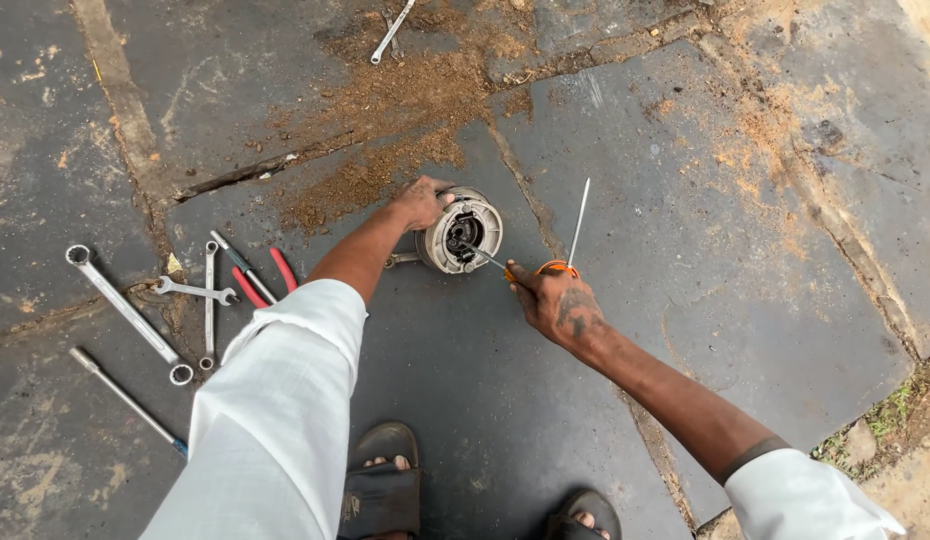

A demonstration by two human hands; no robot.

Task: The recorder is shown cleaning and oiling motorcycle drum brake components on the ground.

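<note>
A round grey metal brake drum assembly [463, 234] stands tilted on the dark stone floor. My left hand [421, 201] grips its upper left rim and holds it steady. My right hand [557, 303] is closed on an orange-handled screwdriver [517, 270], whose tip pokes into the middle of the drum. A second thin metal rod [579, 221] rises from the same hand toward the upper right.
Several wrenches [125, 313] and red-handled pliers [253, 273] lie on the floor at the left. Another long tool [125, 399] rests lower left, and a wrench [391, 32] at the top. Brown dirt [385, 140] covers the floor behind the drum. My sandalled feet [385, 480] are at the bottom.
</note>
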